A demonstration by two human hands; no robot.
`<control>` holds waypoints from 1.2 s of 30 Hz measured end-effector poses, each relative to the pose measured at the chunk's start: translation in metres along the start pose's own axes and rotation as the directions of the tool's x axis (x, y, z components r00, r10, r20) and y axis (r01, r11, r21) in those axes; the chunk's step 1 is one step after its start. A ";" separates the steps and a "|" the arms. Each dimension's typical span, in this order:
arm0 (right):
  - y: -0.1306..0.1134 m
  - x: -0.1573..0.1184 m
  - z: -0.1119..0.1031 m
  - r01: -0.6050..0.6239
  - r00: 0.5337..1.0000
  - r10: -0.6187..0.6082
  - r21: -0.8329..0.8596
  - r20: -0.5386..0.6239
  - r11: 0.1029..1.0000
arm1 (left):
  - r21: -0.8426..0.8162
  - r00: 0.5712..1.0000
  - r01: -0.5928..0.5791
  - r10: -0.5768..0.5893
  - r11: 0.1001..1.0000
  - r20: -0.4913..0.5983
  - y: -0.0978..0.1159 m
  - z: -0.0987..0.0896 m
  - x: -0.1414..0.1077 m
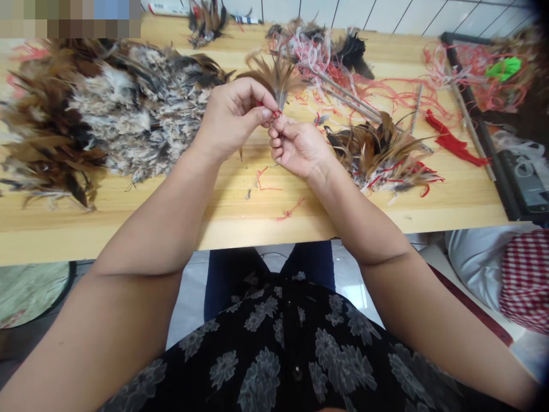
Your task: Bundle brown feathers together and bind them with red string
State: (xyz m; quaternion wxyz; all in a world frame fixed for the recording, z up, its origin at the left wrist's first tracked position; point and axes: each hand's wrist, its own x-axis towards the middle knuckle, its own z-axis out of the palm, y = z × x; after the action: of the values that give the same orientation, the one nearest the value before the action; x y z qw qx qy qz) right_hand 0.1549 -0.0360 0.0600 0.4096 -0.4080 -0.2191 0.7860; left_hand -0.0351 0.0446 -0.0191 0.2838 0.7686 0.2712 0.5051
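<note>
Near the upper centre of the frame, the left hand [231,117] is pinching a small feather bunch [279,80] at its base between thumb and fingertips, the brown feathers fanning upward. The right hand [300,146] is meeting it there, its fingers curling and closing at the base, where a bit of red string [277,114] is showing; whether this hand is gripping the string or the bunch, I cannot tell.

Across the upper left, a large feather pile [137,109] is lying on the wooden table [171,220]. Right of centre, a smaller feather pile [377,151] with red ties is resting near the right forearm. Red strips [457,140] are lying further right, and tangled pink and white ribbon [306,51] is spreading at the upper centre-right. A phone [526,180] is sitting at the right edge.
</note>
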 end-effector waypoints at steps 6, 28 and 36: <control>0.000 -0.001 0.000 0.007 1.000 -0.007 -0.015 -0.012 1.000 | -0.057 1.000 -0.020 0.020 0.998 -0.008 0.004 -0.003 0.000; 0.017 0.006 0.005 -0.027 0.999 0.029 0.031 -0.045 0.999 | 0.362 0.969 -0.134 0.199 0.922 -0.147 0.013 0.021 -0.004; 0.016 0.009 0.005 -0.067 0.997 0.069 0.102 -0.018 0.993 | 0.330 0.978 -0.073 0.132 0.941 -0.159 0.003 0.019 -0.004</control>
State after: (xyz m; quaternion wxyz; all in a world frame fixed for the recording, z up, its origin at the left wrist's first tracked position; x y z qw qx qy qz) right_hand 0.1405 -0.0382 0.0479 0.4051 -0.4022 -0.1608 0.8052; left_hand -0.0181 0.0365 -0.0257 0.1020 0.7692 0.3338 0.5352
